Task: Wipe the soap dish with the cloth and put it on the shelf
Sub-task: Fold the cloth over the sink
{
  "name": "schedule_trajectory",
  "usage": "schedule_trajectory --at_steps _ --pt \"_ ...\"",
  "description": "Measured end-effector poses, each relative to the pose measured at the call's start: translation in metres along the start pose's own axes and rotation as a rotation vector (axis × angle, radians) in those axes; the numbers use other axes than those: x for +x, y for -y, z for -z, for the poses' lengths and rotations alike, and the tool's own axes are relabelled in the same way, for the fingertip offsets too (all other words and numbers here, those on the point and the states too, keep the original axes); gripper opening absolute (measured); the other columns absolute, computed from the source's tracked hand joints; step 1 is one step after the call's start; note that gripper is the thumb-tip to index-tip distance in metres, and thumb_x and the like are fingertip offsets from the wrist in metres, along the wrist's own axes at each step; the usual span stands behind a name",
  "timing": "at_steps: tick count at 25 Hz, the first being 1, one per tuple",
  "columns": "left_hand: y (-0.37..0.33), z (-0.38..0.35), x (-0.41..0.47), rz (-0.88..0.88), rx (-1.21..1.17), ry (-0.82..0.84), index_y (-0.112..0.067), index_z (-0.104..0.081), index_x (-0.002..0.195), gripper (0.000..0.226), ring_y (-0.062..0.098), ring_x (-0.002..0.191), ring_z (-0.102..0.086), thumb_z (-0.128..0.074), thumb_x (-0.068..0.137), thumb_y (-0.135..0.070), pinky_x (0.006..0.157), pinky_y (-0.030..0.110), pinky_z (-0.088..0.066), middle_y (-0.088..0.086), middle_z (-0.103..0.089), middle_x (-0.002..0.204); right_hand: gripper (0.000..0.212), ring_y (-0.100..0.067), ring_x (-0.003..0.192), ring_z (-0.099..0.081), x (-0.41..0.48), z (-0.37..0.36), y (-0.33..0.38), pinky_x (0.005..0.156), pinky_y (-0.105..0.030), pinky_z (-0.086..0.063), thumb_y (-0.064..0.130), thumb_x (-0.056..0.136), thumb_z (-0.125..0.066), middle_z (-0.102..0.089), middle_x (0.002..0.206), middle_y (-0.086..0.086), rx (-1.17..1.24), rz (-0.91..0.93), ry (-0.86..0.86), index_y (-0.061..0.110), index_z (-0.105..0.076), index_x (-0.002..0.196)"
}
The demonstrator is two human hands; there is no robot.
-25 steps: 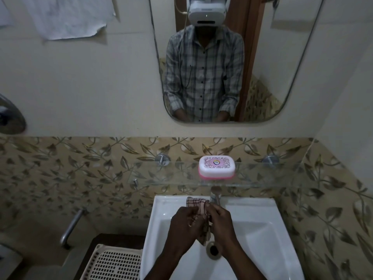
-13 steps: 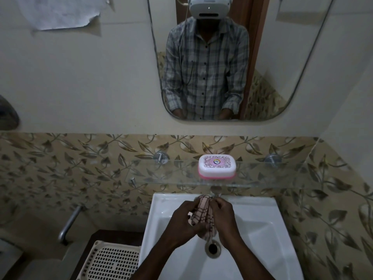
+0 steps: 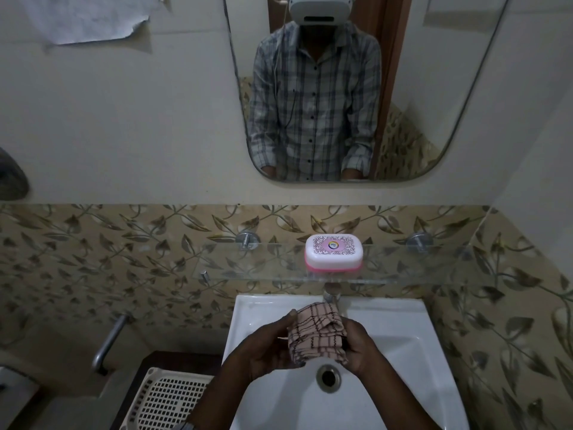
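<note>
A white soap dish [image 3: 333, 252] with a pink base and a patterned lid stands on the glass shelf [image 3: 263, 268] above the basin. Below it, over the white sink [image 3: 403, 346], both my hands hold a bunched pink checked cloth [image 3: 316, 332]. My left hand [image 3: 266, 349] grips the cloth's left side with the thumb up. My right hand [image 3: 358, 347] wraps around its right side. The hands are well below the shelf and do not touch the dish.
The tap [image 3: 331, 294] pokes out just behind the cloth, under the shelf. The drain [image 3: 328, 377] lies below my hands. A cream perforated basket [image 3: 167, 398] sits left of the sink. A metal pipe [image 3: 108, 342] juts from the tiled wall. A mirror [image 3: 434, 88] hangs above.
The cloth has been gathered into a wider bundle between my hands, and the hands have spread slightly apart. The soap dish has stayed on the shelf.
</note>
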State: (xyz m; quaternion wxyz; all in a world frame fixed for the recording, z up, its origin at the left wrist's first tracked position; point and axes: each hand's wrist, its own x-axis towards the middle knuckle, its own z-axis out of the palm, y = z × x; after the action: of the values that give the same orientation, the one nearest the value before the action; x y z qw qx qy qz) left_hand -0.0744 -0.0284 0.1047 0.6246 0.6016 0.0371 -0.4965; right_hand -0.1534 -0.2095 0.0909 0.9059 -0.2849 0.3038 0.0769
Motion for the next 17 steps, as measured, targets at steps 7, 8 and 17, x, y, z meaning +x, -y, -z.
schedule_trajectory --at_steps 7,8,17 --pt "0.013 -0.005 0.006 -0.318 -0.238 0.06 0.002 -0.068 0.116 0.04 0.036 0.103 -0.069 -0.074 0.078 -0.008 0.087 0.046 -0.057 0.028 -0.069 0.118 0.035 -0.029 0.102 -0.067 -0.006 0.005 -0.014 0.084 -0.043 -0.058 -0.001 0.093 -0.051 -0.068 0.113 -0.009 -0.829 0.576 -0.345 0.025 -0.06 0.116" --pt "0.013 -0.006 0.006 -0.348 -0.206 0.03 0.0 -0.071 0.112 0.034 0.036 0.102 -0.07 -0.074 0.079 -0.006 0.085 0.044 -0.058 0.027 -0.07 0.116 0.038 -0.026 0.107 -0.064 -0.009 0.004 -0.02 0.086 -0.036 -0.055 -0.005 0.09 -0.054 -0.065 0.115 -0.005 -1.052 0.717 -0.432 0.023 -0.061 0.114" --pt "0.013 -0.023 -0.007 -0.516 0.101 -0.107 -0.014 -0.075 0.111 0.03 0.026 0.102 -0.071 -0.062 0.094 -0.035 0.093 0.04 -0.058 0.013 -0.076 0.104 0.04 -0.01 0.079 -0.072 -0.019 -0.018 -0.048 0.065 -0.025 -0.056 0.051 0.086 -0.065 -0.076 0.095 0.003 -0.79 0.667 -0.006 0.037 -0.064 0.122"
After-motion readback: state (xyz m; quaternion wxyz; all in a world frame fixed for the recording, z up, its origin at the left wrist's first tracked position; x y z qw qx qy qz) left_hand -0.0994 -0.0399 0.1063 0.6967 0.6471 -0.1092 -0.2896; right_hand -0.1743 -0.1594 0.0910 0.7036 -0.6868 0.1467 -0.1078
